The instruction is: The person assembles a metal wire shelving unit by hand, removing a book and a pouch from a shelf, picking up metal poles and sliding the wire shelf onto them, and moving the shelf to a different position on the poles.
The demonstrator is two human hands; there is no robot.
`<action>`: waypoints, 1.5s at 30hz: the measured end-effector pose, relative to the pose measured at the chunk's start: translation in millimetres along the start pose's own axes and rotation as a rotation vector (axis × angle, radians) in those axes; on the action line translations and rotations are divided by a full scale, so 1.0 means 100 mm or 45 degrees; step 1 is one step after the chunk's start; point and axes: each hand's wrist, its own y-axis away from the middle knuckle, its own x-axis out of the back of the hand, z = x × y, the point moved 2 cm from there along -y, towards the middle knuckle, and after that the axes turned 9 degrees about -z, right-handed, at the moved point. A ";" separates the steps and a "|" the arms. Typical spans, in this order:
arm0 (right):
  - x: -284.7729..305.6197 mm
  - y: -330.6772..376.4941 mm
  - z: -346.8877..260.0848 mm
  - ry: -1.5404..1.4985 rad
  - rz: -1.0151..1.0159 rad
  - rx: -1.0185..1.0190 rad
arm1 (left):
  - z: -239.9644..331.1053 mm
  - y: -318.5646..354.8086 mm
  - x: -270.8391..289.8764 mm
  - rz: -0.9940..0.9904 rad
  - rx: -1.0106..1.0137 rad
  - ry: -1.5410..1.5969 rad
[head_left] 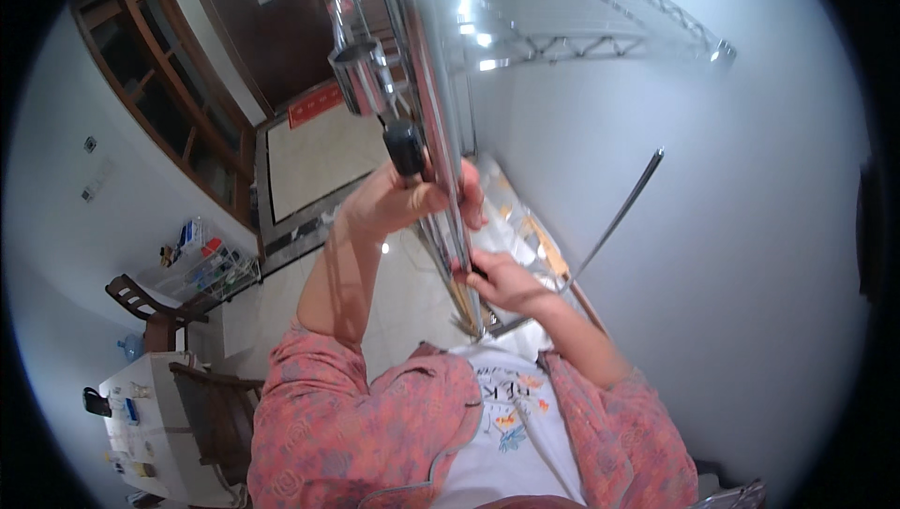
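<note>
Pole (432, 87), chrome, clasped in left grip (396, 202) and, lower down, in right grip (506, 282); printed lettering (518, 390) on white T-shirt (478, 471), pale characters (315, 108) on red doormat (328, 96).

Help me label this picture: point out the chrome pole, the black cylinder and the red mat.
Chrome pole (434, 87), head view: on its shaft.
Black cylinder (404, 147), head view: on its side.
Red mat (316, 106), head view: its middle.
</note>
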 end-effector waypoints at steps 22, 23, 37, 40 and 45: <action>-0.05 -0.02 -0.09 -0.098 0.059 -0.071 | 0.14 0.08 -0.37 0.472 -0.019 -0.424; -0.03 -0.03 -0.09 -0.122 0.024 -0.053 | 0.15 0.09 -0.36 0.442 -0.026 -0.405; 0.08 -0.18 0.06 -0.048 -0.258 0.283 | -0.06 -0.18 -0.14 -0.333 -0.321 0.517; 0.07 -0.21 0.13 -0.027 -0.278 0.319 | -0.08 -0.18 -0.15 -0.323 -0.339 0.539; 0.17 -0.27 0.08 -0.096 -0.494 0.303 | 0.03 -0.17 -0.18 -0.249 -0.273 0.378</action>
